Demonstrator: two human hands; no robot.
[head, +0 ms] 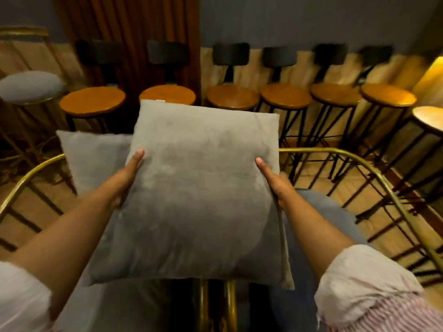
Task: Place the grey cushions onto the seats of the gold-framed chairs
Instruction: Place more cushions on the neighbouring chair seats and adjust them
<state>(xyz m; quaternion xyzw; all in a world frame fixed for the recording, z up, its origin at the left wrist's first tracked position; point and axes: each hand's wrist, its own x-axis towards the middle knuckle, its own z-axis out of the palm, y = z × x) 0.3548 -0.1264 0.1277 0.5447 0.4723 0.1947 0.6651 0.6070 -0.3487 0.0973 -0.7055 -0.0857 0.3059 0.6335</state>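
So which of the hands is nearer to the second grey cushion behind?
Left. The left hand grips the front grey square cushion beside the second grey cushion; the right hand is on the far side.

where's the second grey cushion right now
In the head view the second cushion sits left of centre, partly hidden behind the held cushion and just above the left hand, inside the left gold chair's rail.

A dim, warm-toned indoor view. Yellow light is spilling in from the right edge, glaring on the nearest stool top (430, 117). Soft shadow is darkening the lower half of the grey cushion (191, 192). Wide-angle distortion is bending the edges, and the picture is looking slightly blurred throughout.
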